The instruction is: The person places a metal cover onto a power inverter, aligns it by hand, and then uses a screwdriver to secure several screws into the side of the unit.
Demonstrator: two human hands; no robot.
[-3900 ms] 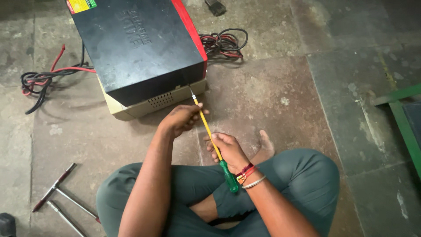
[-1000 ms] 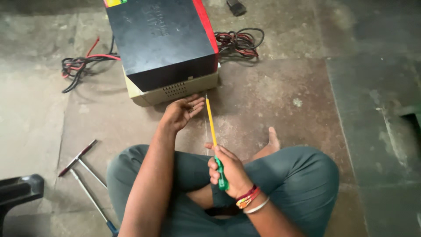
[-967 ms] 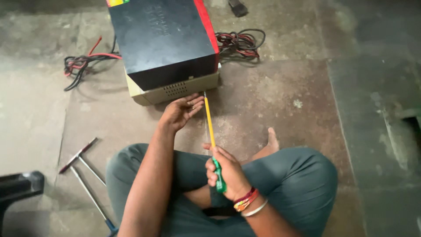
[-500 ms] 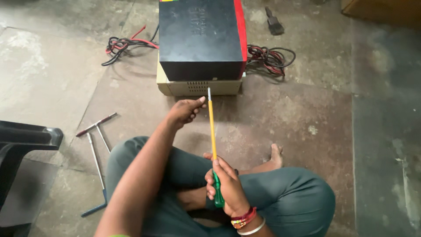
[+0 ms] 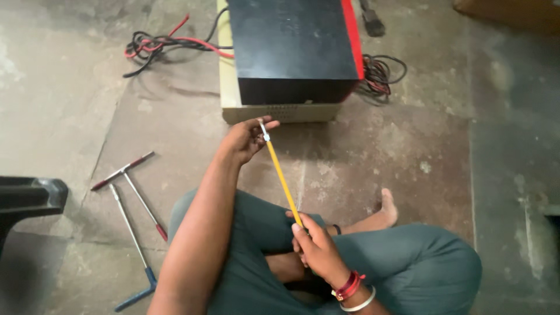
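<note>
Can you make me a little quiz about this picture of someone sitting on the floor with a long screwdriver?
1. True or false: the left hand touches the metal tip of the yellow screwdriver.
2. Which hand grips the screwdriver's handle end? A) the left hand B) the right hand C) neither
3. Fill in: the two T-handle tools lie on the floor on the person's ____ side.

Key
1. True; the fingers pinch the tip, just in front of the black box with the red edge.
2. B
3. left
</note>
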